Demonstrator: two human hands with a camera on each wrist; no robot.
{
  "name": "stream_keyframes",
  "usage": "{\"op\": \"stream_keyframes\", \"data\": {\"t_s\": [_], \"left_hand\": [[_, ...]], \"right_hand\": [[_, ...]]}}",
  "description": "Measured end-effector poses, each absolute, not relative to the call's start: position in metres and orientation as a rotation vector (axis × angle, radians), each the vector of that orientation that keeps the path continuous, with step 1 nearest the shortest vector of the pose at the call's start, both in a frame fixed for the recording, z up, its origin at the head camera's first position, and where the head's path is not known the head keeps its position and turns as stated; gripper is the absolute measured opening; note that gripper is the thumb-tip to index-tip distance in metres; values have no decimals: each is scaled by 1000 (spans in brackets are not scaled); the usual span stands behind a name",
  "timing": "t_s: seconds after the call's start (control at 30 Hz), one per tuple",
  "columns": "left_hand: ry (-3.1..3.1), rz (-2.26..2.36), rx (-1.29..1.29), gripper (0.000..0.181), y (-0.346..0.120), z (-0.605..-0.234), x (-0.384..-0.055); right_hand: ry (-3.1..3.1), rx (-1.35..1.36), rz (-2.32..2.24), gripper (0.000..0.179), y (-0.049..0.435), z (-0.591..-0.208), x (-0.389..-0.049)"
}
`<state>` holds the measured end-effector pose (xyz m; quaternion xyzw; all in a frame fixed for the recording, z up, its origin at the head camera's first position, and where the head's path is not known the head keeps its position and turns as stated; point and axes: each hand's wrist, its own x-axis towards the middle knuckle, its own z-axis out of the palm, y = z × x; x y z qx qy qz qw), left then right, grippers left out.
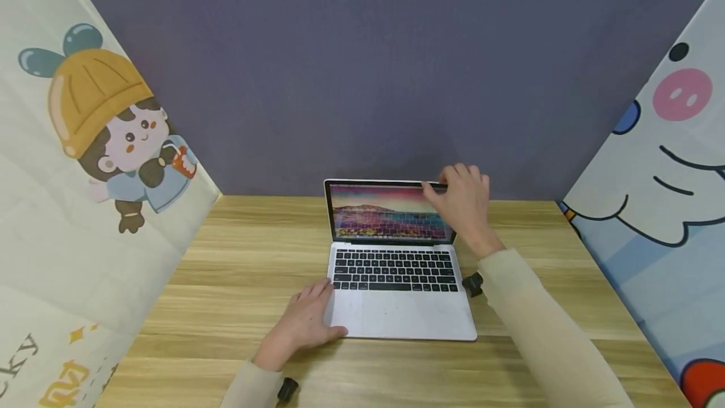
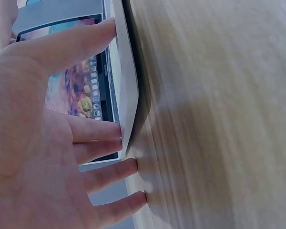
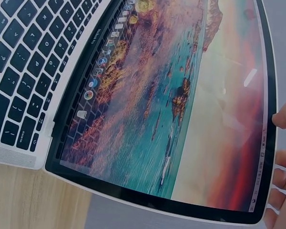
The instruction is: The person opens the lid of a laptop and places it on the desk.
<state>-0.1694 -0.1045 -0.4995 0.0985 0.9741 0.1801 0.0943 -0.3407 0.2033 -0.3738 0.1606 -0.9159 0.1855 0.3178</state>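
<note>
A silver laptop [image 1: 403,315] stands open on the wooden table, its screen [image 3: 148,100] lit with a colourful coastal picture. At the lid's upper right corner my right hand [image 1: 467,200] pinches the edge, thumb [image 3: 282,117] on the dark screen border and the other fingers behind. My left hand [image 1: 306,320] is at the front left corner of the base. Its thumb touches the front edge and its fingers, fairly straight, lie along the left side. In the left wrist view, two fingertips meet the laptop edge, while the other two reach the table.
The wooden table [image 1: 243,250] ends at a dark grey-purple wall panel [image 1: 351,68] behind the laptop. Printed cloths with cartoon figures hang left [image 1: 62,219] and right [image 1: 640,175]. A small black device [image 1: 472,284] shows beside my right sleeve, another [image 1: 287,389] beside the left.
</note>
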Motion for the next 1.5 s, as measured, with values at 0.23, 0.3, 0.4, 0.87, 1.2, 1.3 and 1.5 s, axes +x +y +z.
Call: {"op": "stream_keyframes", "data": {"t_s": [0.23, 0.3, 0.4, 0.87, 1.2, 1.3, 1.5], "left_hand": [[2891, 533, 295, 105, -105, -502, -170], [2896, 537, 301, 105, -105, -503, -169], [2897, 542, 304, 105, -105, -503, -169], [2897, 539, 277, 106, -106, -500, -167], [2904, 536, 290, 107, -106, -503, -170], [2907, 534, 294, 106, -106, -503, -170], [2910, 528, 307, 106, -107, -503, -169]], "right_hand": [[-2414, 433, 497, 36, 202, -375, -349], [-2422, 426, 491, 37, 202, -375, -352], [-2438, 409, 484, 37, 201, -375, -356], [-2526, 387, 482, 39, 195, -375, -370], [-2549, 350, 472, 39, 192, -377, -380], [-2546, 341, 463, 39, 191, -377, -383], [-2526, 339, 446, 38, 190, -381, -388]]}}
